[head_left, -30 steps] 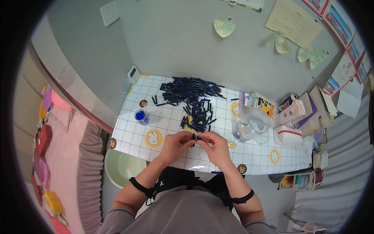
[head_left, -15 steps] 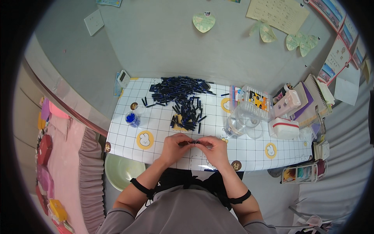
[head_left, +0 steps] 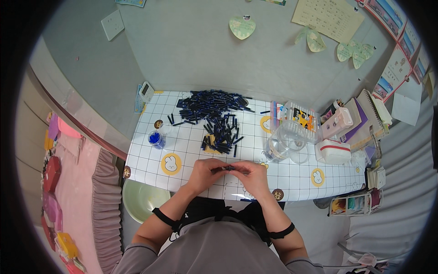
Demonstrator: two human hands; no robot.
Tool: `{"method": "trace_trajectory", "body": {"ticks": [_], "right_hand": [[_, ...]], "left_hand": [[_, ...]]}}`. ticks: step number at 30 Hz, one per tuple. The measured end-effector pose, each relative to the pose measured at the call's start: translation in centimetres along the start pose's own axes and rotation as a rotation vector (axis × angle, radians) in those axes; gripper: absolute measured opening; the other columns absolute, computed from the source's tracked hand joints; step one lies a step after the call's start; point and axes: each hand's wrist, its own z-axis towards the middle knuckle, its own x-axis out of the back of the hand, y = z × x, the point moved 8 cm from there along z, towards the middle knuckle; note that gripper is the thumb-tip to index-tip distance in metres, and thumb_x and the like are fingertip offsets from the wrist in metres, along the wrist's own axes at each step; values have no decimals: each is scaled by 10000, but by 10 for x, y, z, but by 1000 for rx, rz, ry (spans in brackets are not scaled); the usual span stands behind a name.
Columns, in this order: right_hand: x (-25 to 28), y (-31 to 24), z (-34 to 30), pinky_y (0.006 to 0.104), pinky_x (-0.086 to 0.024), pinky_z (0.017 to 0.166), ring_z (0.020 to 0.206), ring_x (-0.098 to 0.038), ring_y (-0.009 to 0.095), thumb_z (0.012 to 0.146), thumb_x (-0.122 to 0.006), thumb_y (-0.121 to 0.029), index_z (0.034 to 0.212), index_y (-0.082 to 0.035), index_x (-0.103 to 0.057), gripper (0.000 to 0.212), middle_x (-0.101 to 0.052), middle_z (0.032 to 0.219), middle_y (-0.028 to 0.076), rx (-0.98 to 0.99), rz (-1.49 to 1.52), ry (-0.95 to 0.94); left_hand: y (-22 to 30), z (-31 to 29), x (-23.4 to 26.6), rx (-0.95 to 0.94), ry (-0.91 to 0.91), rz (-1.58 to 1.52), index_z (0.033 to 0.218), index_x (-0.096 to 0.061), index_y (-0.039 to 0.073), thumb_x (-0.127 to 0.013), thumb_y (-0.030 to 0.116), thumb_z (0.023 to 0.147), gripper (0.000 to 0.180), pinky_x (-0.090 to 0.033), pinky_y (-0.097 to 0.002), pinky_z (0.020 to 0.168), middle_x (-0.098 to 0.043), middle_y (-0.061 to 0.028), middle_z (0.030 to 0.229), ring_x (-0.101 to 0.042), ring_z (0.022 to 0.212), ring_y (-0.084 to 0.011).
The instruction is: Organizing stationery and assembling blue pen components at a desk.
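Note:
My left hand (head_left: 205,176) and my right hand (head_left: 251,176) meet fingertip to fingertip above the near part of the table. Pinched between them are small dark ink cartridges (head_left: 229,168), mostly covered by the fingers; I cannot tell how many. Just beyond my hands lies a loose group of dark blue ink cartridges (head_left: 221,133), some resting on a yellow patch. Behind it spreads a bigger heap of the same cartridges (head_left: 212,104). To the left stands a small clear jar (head_left: 156,141) with bright blue pieces in it.
A large clear plastic container (head_left: 276,147) is on the right, near a white pouch (head_left: 334,150) and a pink case (head_left: 338,122). Books and notebooks (head_left: 367,114) stand at the right end. The grid-patterned table (head_left: 191,180) has a pale green basin (head_left: 141,201) below its left edge.
My fingertips have shifted slightly against each other around the dark cartridges. The whole view has moved a little; the heaps and the jar look the same.

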Motion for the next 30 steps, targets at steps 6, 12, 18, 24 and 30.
{"method": "trace_trajectory", "body": {"ticks": [6, 12, 18, 24, 30], "right_hand": [[2, -7, 0, 278, -640, 852, 915, -804, 150, 927, -850, -1, 1126, 11, -832, 200, -847, 1014, 101, 19, 53, 3], [28, -48, -12, 279, -633, 781, 843, -800, 166, 929, -857, -45, 1103, -26, -845, 175, -841, 977, 101, 107, -12, 96], [94, -117, -26, 297, -621, 741, 825, -797, 191, 896, -869, -13, 1132, -41, -841, 239, -832, 981, 119, 317, -112, 329], [150, -141, -29, 313, -620, 755, 864, -800, 253, 902, -845, -6, 1145, -46, -828, 247, -827, 1012, 128, 505, -329, 560], [175, -129, -20, 357, -601, 802, 927, -762, 281, 901, -836, -29, 1104, -50, -831, 204, -815, 1008, 114, 525, -428, 638]], "left_hand": [[5, 2, 0, -49, -9, 35, 1081, -836, 26, -867, 55, 898, 188, -600, -307, 704, -810, -121, 960, -748, 754, -205], [63, 10, 8, -302, 8, 133, 1060, -820, 41, -858, 15, 879, 187, -614, -364, 737, -800, -118, 962, -769, 843, -295], [152, 39, -1, -620, 54, 99, 1166, -763, 40, -798, 5, 930, 241, -599, -394, 748, -751, -101, 987, -736, 878, -313], [192, 78, -35, -731, 120, 125, 1182, -773, 48, -828, -25, 881, 315, -596, -378, 715, -779, -110, 986, -749, 872, -297], [194, 100, -64, -763, 237, 291, 1096, -792, 64, -844, 55, 870, 231, -597, -397, 788, -796, -84, 951, -761, 883, -287]]}}
